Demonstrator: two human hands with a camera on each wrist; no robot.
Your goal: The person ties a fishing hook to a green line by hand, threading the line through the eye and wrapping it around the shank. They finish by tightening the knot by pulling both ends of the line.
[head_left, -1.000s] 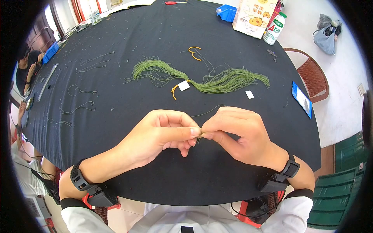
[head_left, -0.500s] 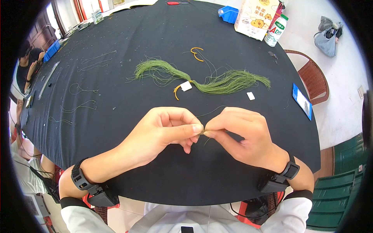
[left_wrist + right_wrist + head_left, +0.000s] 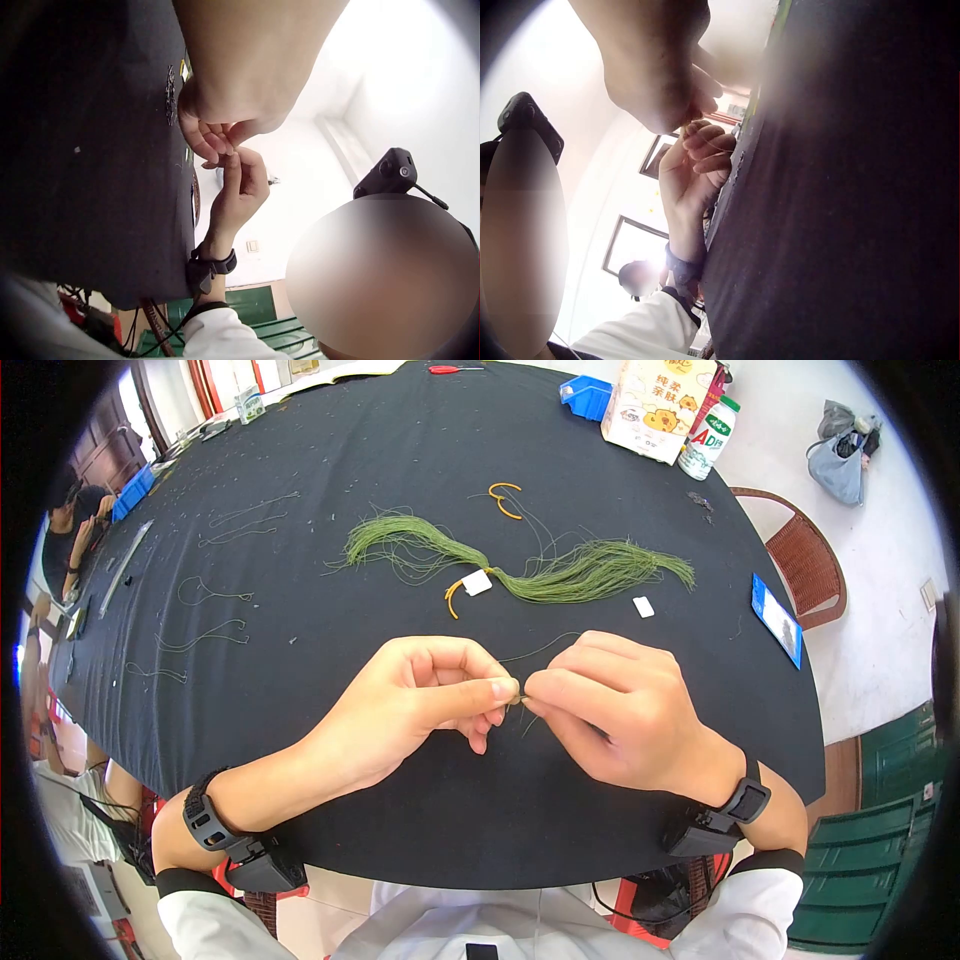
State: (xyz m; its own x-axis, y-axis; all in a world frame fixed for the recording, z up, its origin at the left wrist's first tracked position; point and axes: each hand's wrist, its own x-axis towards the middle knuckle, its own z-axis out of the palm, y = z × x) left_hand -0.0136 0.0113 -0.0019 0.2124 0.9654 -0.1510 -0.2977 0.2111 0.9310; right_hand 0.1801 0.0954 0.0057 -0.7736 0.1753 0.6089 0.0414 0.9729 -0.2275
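Note:
My left hand (image 3: 425, 690) pinches a thin green thread (image 3: 540, 651) between thumb and forefinger, its other fingers loosely bent. Tip to tip with it, my right hand (image 3: 630, 710) pinches the same thread, fingers curled in. One strand arcs up behind the fingertips and a short end hangs below them; the bit between the tips is mostly hidden. Beyond the hands lies a long bundle of green thread (image 3: 590, 572), gathered at its middle beside a white tag (image 3: 477, 582) and an orange curved piece (image 3: 452, 600).
Another orange curved piece (image 3: 507, 502) and a small white card (image 3: 643, 606) lie near the bundle. Several loose thread lengths (image 3: 212, 635) are spread at left on the black cloth (image 3: 330, 620). A blue packet (image 3: 777, 618), a white bottle (image 3: 709, 440) and a blue bin (image 3: 586, 397) stand rightward.
My right hand has rolled slightly, its fingers curling further in at the thread. The left hand keeps its pinch almost in place. The bundle has not moved on the cloth.

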